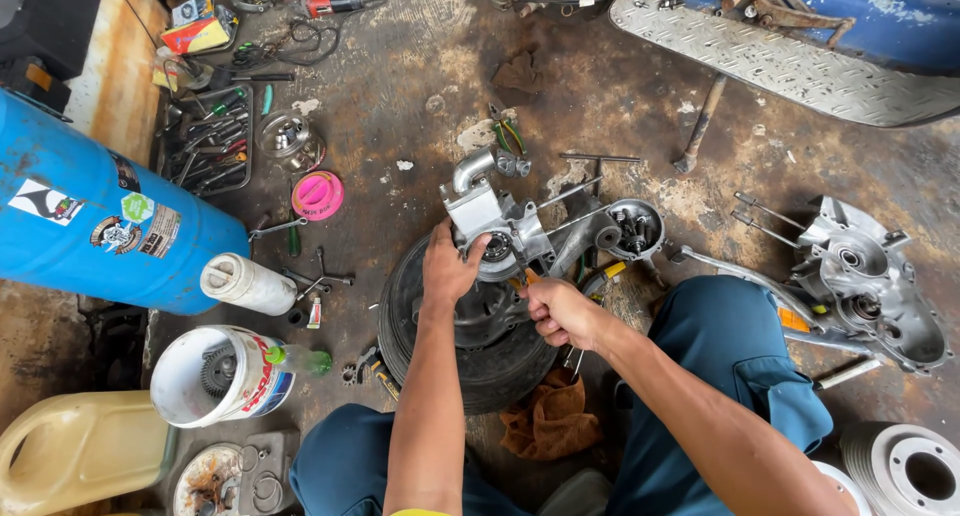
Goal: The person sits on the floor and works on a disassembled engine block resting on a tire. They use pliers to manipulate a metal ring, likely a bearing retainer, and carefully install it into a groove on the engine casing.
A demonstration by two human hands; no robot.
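Observation:
A grey metal engine casing [520, 226] lies on a small black tyre [490, 361] on the workshop floor, between my knees. My left hand [448, 266] rests on the casing's near left side, fingers wrapped over its round bearing opening. Just to the right, my right hand [560, 311] is closed around a tool handle whose tip points at the casing; pliers with coloured grips [600, 276] lie right beside it. A curved silver pipe [473, 166] sticks up from the casing's far end.
A blue cylinder [90, 216] lies at left, with a white bucket [215, 376] and a yellow jerrycan [70, 451] below it. A tool tray [210, 141] and pink lid [317, 194] sit far left. Another casing half [870, 286] lies right; a brown rag [550, 421] lies near the tyre.

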